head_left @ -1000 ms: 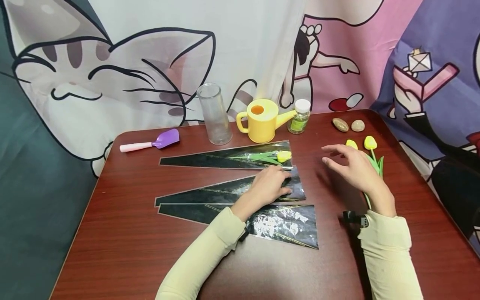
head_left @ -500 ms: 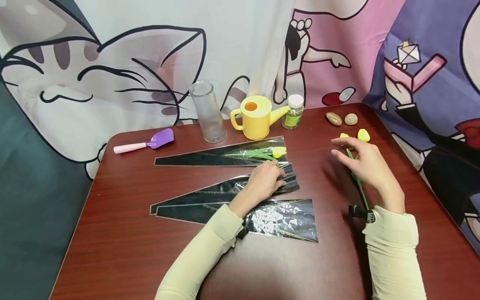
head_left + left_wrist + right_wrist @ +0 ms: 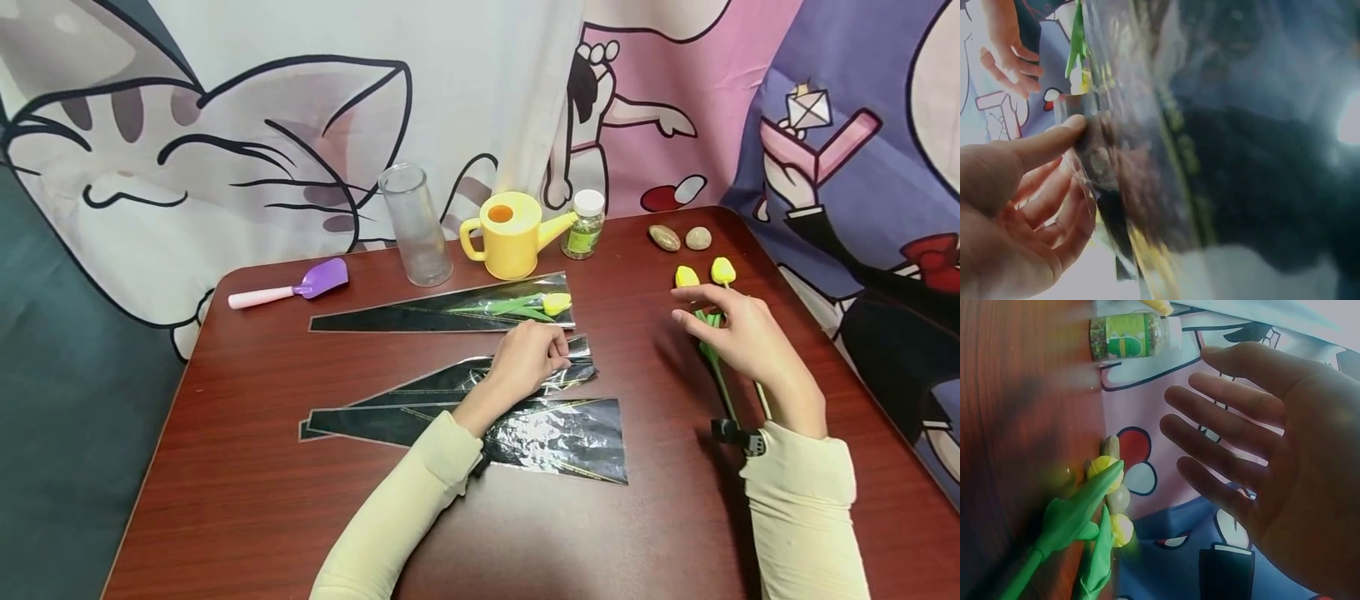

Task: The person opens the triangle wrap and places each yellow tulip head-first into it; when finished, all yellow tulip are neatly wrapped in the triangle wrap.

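My left hand (image 3: 519,367) pinches the wide end of the middle black-and-clear flower sleeve (image 3: 438,382). In the left wrist view, the thumb lies on the near side of this sleeve (image 3: 1094,156), with the other fingers behind it. That end looks bent and raised. The front flower sleeve (image 3: 555,442) overlaps the middle one's narrow tip. Farther back, another sleeve (image 3: 375,321) has a yellow tulip (image 3: 557,303) at its wide end. My right hand (image 3: 750,342), fingers apart and holding nothing, hovers over two yellow tulips (image 3: 723,270), hiding parts of their stems and leaves.
Along the table's back edge stand a clear glass vase (image 3: 420,233), a yellow watering can (image 3: 512,237) and a white-capped jar (image 3: 584,229). A purple shovel (image 3: 322,279) lies at the back left. Two stones (image 3: 664,237) sit at the back right, beyond the tulips.
The wide end of the middle sleeve has gone from flat to bent and raised in my left hand. My right hand has shifted slightly to the right, and the head view has turned a little.
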A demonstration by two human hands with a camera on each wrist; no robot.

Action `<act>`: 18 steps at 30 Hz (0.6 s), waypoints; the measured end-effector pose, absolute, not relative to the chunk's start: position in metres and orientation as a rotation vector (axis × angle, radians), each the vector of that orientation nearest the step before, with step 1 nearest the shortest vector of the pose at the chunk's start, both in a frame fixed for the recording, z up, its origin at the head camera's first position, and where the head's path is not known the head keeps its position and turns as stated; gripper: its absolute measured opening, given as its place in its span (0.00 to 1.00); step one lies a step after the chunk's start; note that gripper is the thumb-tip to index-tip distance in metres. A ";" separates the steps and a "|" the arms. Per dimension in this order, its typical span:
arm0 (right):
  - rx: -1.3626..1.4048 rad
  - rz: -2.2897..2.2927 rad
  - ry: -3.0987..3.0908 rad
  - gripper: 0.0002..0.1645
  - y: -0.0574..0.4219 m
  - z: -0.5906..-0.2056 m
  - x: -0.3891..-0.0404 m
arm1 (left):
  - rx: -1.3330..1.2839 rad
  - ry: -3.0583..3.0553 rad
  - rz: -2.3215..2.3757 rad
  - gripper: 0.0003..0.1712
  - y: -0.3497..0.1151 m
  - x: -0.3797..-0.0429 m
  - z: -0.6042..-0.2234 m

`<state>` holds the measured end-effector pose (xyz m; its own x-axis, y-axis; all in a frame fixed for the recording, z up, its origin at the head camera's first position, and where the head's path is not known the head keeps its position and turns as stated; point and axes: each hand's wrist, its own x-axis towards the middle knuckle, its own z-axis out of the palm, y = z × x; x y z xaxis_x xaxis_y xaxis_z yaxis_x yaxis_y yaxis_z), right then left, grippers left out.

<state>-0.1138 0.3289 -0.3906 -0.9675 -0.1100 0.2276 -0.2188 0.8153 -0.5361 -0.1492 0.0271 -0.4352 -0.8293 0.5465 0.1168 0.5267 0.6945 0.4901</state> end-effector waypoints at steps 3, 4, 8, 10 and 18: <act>0.280 0.836 -2.806 0.17 0.331 -0.391 -0.112 | 0.938 2.895 0.786 0.05 0.025 -0.147 -0.432; 0.282 0.829 -2.807 0.17 0.331 -0.392 -0.111 | 0.950 2.906 0.776 0.04 0.025 -0.147 -0.431; 0.282 0.811 -2.821 0.18 0.336 -0.391 -0.108 | 0.986 2.928 0.778 0.04 0.024 -0.145 -0.428; 0.280 0.807 -2.829 0.18 0.338 -0.391 -0.106 | 0.996 2.923 0.786 0.04 0.024 -0.145 -0.427; 0.330 0.747 -2.827 0.18 0.354 -0.390 -0.102 | 1.016 2.900 0.816 0.02 0.023 -0.146 -0.424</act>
<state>-0.1023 0.3545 -0.3900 -0.9554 -0.1633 0.2460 -0.2635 0.8474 -0.4610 -0.1457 0.0231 -0.4242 -0.7952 0.5731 0.1983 0.5924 0.6642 0.4560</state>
